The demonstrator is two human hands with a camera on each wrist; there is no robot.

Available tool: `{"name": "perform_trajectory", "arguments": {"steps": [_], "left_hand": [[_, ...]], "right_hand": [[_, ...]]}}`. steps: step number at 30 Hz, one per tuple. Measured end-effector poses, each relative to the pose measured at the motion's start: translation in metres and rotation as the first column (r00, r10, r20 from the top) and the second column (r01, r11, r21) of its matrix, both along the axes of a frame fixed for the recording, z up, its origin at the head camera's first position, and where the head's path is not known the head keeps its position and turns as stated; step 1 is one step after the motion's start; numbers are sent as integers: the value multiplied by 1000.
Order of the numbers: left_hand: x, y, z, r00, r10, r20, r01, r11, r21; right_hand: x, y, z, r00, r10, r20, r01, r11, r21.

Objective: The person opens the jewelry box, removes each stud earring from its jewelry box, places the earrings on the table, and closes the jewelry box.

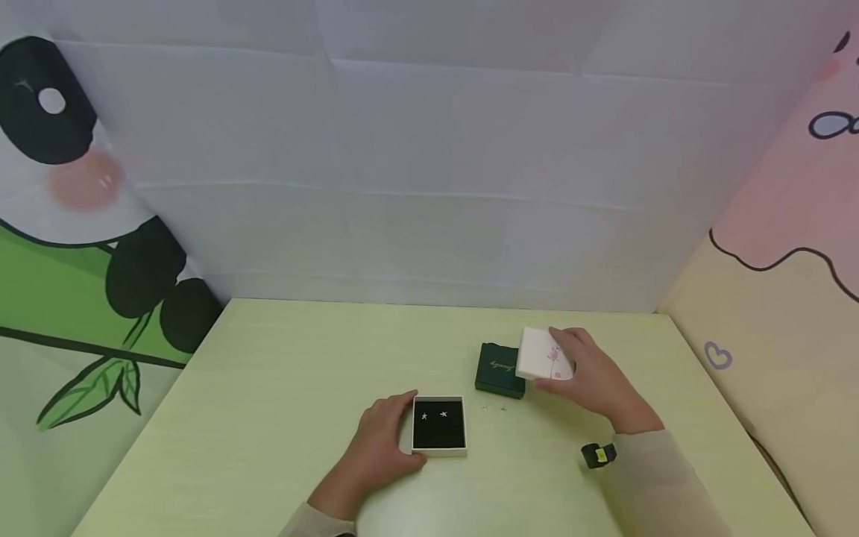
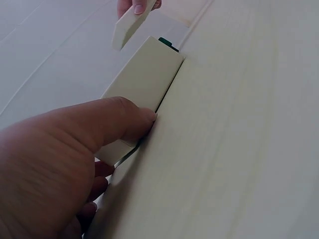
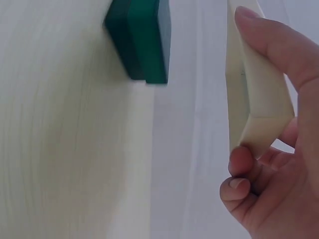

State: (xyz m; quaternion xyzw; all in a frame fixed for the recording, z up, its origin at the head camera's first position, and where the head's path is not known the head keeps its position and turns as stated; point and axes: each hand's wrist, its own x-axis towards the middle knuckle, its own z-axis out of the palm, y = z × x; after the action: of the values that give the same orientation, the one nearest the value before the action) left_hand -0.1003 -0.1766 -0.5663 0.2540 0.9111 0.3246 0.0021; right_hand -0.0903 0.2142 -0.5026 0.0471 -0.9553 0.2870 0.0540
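While left hand (image 1: 376,447) steadies open box (image 1: 439,425), right hand (image 1: 593,380) grips lid (image 1: 545,354)

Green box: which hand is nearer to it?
Right. The right hand holds the white lid just beside the green box, not touching it. The left hand is farther off, resting on the open box with the earrings.

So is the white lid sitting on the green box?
No, the right hand holds the white lid up in the air beside the green box, which lies shut on the table.
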Motion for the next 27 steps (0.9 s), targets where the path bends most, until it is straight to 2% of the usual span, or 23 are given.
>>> {"name": "perform_trajectory", "arguments": {"steps": [5, 11, 18, 27], "left_hand": [[0, -1, -1, 1000, 3, -19, -3, 1000, 2], [0, 0, 0, 1000, -2, -9, 2, 1000, -1], [0, -1, 0, 1000, -7, 3, 7, 1000, -5], [0, 0, 0, 1000, -4, -5, 4, 1000, 3]], "right_hand": [[-1, 26, -8, 999, -33, 21, 33, 999, 17], [-8, 41, -19, 997, -37, 63, 33, 998, 55], [-22, 45, -31, 991, -4, 133, -13, 992, 125], [-32, 42, -33, 976, 34, 214, -60, 991, 118]]}}
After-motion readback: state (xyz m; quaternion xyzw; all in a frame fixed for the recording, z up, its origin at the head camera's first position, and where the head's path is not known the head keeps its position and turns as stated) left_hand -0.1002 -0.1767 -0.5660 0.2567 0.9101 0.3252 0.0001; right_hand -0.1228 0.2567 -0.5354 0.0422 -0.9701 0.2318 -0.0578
